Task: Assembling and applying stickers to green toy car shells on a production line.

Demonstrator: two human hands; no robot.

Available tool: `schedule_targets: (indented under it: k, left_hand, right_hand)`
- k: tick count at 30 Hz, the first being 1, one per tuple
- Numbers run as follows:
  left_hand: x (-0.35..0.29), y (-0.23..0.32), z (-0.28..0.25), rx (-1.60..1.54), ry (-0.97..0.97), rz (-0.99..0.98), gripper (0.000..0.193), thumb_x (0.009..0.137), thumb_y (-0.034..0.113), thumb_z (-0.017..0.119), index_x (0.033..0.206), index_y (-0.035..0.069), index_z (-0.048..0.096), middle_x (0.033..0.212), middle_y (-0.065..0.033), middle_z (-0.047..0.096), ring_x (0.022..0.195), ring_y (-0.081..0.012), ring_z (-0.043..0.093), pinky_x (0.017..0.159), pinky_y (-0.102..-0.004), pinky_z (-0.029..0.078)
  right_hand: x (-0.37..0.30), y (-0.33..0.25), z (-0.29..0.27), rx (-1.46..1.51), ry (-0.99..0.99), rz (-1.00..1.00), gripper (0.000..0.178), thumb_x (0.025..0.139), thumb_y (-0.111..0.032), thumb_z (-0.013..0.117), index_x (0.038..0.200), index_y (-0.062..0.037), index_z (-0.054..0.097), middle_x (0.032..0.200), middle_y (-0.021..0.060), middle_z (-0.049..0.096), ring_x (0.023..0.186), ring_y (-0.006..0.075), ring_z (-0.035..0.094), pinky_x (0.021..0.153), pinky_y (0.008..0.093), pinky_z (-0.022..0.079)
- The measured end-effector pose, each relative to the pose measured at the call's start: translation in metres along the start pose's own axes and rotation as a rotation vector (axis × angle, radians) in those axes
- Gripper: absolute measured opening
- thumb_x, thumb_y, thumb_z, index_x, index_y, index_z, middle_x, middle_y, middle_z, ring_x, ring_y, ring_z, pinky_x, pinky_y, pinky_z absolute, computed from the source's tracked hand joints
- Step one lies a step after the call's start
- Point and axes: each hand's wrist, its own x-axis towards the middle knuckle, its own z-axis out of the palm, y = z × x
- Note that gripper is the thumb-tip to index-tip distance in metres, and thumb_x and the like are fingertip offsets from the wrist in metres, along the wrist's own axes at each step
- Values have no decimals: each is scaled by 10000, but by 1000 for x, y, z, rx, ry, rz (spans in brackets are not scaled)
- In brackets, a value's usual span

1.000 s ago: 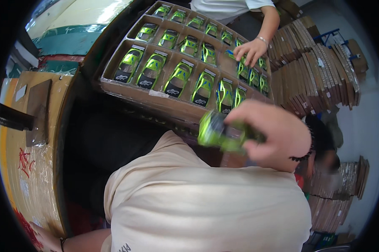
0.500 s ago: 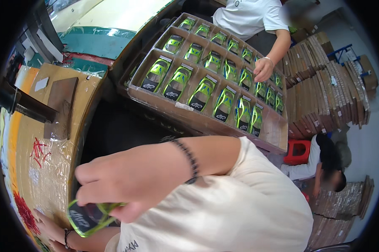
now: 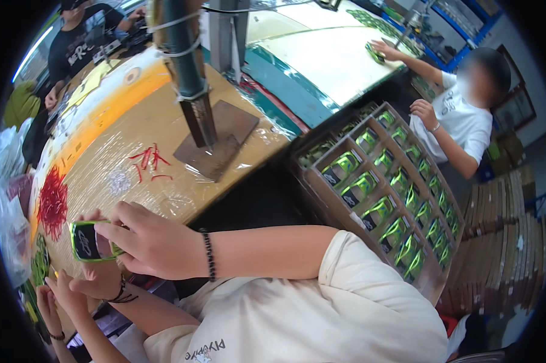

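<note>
My right hand [image 3: 150,241], with a dark beaded bracelet at the wrist, grips one end of a neon-green-edged piece [image 3: 86,241]. The piece has a black panel with a pale mark. Just behind and below it is my left hand [image 3: 103,279]; the piece hides most of its fingers, and fingertips show above the piece's upper edge. Whether the left hand also holds it, I cannot tell. Several similar green and black pieces [image 3: 379,212] stand in rows in a divided brown carton [image 3: 363,130] to the right.
A film-covered table [image 3: 112,154] bears red strips [image 3: 54,202] and a metal post on a brown plate [image 3: 227,130]. At lower left, another person's hands [image 3: 58,299] are close to mine. A person in white [image 3: 451,121] works beyond the carton. Stacked cardboard [image 3: 496,224] stands at right.
The view has swung left, bringing the table and co-workers into sight. My right hand has carried the green-edged piece over to my left hand.
</note>
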Motion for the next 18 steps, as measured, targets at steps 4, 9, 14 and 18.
schedule_targets:
  k: [4, 9, 14, 18]
  left_hand:
    - [3, -7, -13, -114, -87, -86, 914, 926, 723, 386, 1410, -53, 392, 1322, -183, 519, 1143, -252, 534, 1046, -399, 396]
    - [4, 18, -2, -158, 439, -35, 580, 1017, 486, 397, 1290, -18, 483, 1027, -98, 569, 948, -212, 563, 862, -335, 462]
    - [-6, 24, 7, -410, -118, -136, 593, 927, 547, 484, 1072, -22, 561, 701, -79, 563, 504, -194, 511, 466, -324, 446]
    - [11, 12, 0, -529, -877, -171, 573, 818, 377, 719, 937, -180, 659, 773, -261, 672, 620, -291, 661, 543, -356, 533]
  right_hand:
    - [21, 7, 39, 42, 45, 36, 533, 802, -83, 687, 1265, 48, 459, 1194, 202, 431, 1130, 362, 480, 1018, 412, 432]
    - [52, 24, 55, -52, -30, -112, 258, 849, -50, 564, 1069, 81, 533, 1078, 203, 513, 1081, 380, 497, 961, 394, 466]
    - [67, 64, 50, -157, -75, 42, 190, 831, -31, 505, 964, 25, 629, 940, 168, 612, 966, 340, 578, 857, 417, 496]
    - [41, 89, 52, -302, -85, 147, 129, 837, -13, 597, 956, -2, 644, 950, 166, 612, 887, 329, 611, 790, 417, 511]
